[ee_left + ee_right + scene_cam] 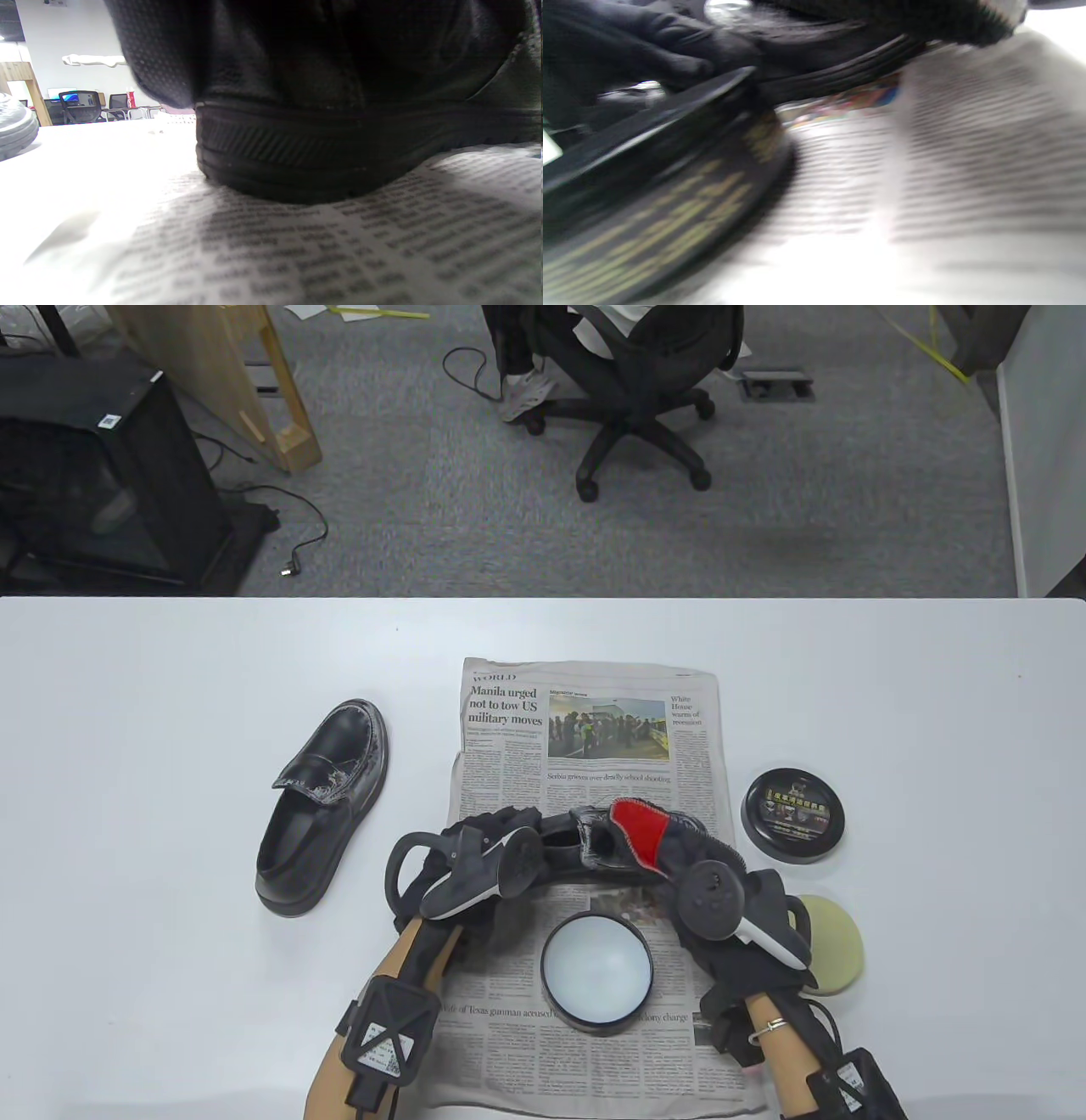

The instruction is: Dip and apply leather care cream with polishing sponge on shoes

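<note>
two gloved hands on a black shoe over newspaper

nearest the lens: left hand [488, 848] and right hand [670, 848], both in from the bottom edge, meeting on a black shoe [564, 848] lying crosswise on the newspaper [594, 746].

white table [127, 814] under everything. newspaper spread at centre, headline side up. second black shoe [322, 806] well apart to the left on bare table, toe away from the person, white smears on the vamp.

held shoe mostly hidden under the gloves; ribbed sole edge [297, 161] resting on newsprint in the left wrist view. left fingers curled round one end of it, right fingers wrapped over the other end, red glove patch on top.

open cream tin [597, 971] just in front of the held shoe, between the two wrists, pale cream inside. tin lid [794, 814] off to the right, just beside the newspaper edge, label up. pale yellow polishing sponge [836, 937] on the table near the lid, partly under the right wrist tracker, untouched by the fingers.
</note>
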Available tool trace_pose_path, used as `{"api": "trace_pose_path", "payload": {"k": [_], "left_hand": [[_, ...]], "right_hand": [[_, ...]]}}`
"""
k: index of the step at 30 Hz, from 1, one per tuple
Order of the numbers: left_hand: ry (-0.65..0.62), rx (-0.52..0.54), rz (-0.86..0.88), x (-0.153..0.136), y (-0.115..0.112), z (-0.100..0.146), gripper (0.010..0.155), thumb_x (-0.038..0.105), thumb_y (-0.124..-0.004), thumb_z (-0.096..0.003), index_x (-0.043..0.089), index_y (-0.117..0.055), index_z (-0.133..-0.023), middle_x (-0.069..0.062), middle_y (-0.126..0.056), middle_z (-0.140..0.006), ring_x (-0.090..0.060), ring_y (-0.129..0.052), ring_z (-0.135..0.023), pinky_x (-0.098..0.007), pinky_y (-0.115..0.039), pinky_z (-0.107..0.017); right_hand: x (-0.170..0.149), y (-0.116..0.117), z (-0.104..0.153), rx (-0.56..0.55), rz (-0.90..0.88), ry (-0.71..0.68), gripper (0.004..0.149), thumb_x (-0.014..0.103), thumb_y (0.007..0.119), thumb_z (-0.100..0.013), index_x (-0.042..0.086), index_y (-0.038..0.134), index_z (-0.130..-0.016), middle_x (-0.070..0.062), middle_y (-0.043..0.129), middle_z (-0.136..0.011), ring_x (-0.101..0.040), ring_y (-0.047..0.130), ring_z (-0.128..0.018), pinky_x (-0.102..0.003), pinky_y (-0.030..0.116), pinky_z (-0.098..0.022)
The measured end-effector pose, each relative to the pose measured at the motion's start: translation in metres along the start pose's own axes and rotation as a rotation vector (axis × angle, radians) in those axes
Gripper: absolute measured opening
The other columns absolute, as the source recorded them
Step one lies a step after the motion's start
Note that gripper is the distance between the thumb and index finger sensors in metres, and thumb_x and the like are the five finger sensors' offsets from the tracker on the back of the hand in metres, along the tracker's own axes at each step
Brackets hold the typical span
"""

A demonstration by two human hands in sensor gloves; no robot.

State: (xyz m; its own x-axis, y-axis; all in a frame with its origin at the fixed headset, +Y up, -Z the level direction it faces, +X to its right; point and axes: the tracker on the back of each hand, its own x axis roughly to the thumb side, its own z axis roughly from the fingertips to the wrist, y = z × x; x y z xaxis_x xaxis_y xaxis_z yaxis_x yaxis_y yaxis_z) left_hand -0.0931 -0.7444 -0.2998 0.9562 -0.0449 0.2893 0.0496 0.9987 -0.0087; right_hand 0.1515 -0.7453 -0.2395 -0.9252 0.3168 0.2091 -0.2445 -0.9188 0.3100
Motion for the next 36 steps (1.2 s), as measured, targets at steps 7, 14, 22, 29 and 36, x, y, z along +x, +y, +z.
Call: {"api": "trace_pose_path", "payload": {"k": [7,14,22,29,36], "left_hand": [[-0.020,-0.011,0.010,-0.001,0.000,-0.001,0.071,0.062,-0.077,-0.0394,0.036,-0.067,-0.104,0.002,-0.084,-0.107,-0.024,-0.086,-0.092,-0.042,-0.080,-0.063],[-0.014,-0.002,0.006,0.000,0.000,0.000,0.071,0.062,-0.077,-0.0397,0.036,-0.067,-0.105,0.002,-0.084,-0.106,-0.024,-0.087,-0.091,-0.042,-0.081,-0.062],[-0.008,-0.006,-0.003,0.000,0.000,0.000,0.072,0.063,-0.076,-0.0400,0.035,-0.067,-0.105,0.000,-0.085,-0.106,-0.025,-0.087,-0.090,-0.041,-0.081,-0.060],[-0.015,-0.013,0.026,-0.001,0.000,0.001,0.077,0.063,-0.077,-0.0406,0.031,-0.064,-0.109,-0.003,-0.082,-0.109,-0.028,-0.085,-0.093,-0.044,-0.080,-0.062],[-0.021,-0.041,0.047,-0.003,0.004,0.002,0.085,0.063,-0.077,-0.0421,0.028,-0.053,-0.116,-0.008,-0.071,-0.118,-0.033,-0.078,-0.101,-0.050,-0.076,-0.067]], "right_hand": [[0.048,-0.016,-0.029,-0.049,-0.064,-0.122,0.057,0.041,0.035,-0.067,0.018,0.028,-0.118,-0.020,0.027,-0.122,-0.052,0.028,-0.109,-0.067,0.035,-0.072],[0.025,-0.021,-0.075,0.000,-0.098,0.098,0.059,0.043,0.035,-0.066,0.015,0.036,-0.119,-0.018,0.035,-0.123,-0.047,0.030,-0.110,-0.066,0.029,-0.071],[-0.023,-0.025,-0.042,-0.007,-0.084,0.171,0.058,0.041,0.039,-0.066,0.016,0.033,-0.118,-0.017,0.024,-0.121,-0.049,0.023,-0.108,-0.063,0.032,-0.072],[-0.040,-0.064,0.030,-0.239,-0.176,0.039,0.057,0.040,0.043,-0.066,0.016,0.041,-0.117,-0.016,0.045,-0.121,-0.051,0.052,-0.106,-0.063,0.050,-0.072],[-0.105,-0.099,0.085,-0.602,-0.021,0.422,0.056,0.039,0.048,-0.065,0.016,0.045,-0.117,-0.017,0.051,-0.119,-0.050,0.058,-0.103,-0.063,0.053,-0.071]]}}
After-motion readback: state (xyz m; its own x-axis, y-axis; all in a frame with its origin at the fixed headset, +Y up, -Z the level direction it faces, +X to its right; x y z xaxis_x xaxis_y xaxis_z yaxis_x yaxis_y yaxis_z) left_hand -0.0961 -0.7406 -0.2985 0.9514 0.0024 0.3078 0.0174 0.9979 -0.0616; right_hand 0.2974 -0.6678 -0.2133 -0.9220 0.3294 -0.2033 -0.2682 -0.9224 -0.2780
